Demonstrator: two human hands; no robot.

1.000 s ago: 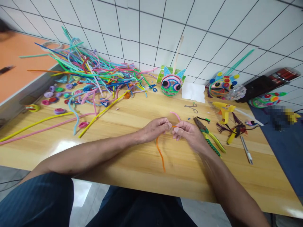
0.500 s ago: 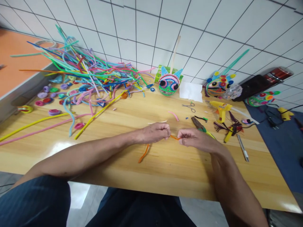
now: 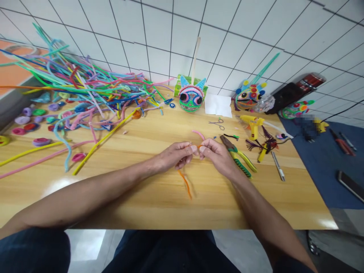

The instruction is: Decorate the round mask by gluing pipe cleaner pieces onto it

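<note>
My left hand and my right hand meet above the middle of the wooden table. Both pinch an orange pipe cleaner; a short bit of it shows between the fingertips. Its loose end dangles below my left hand, slightly curved. Just right of my right hand lie pliers with yellow and green handles, lying on the table. A short pink pipe cleaner piece rests behind the hands.
A heap of coloured pipe cleaners and coiled pieces covers the left. Decorated face figures, one with blue ears, stand along the wall. Scissors, white paper, a yellow glue gun, a pen and a dark bottle are around.
My hands have come closer together, shortening the visible stretch of pipe cleaner between them. My right hand has turned, and the pliers show more fully. The view has shifted to the right.
</note>
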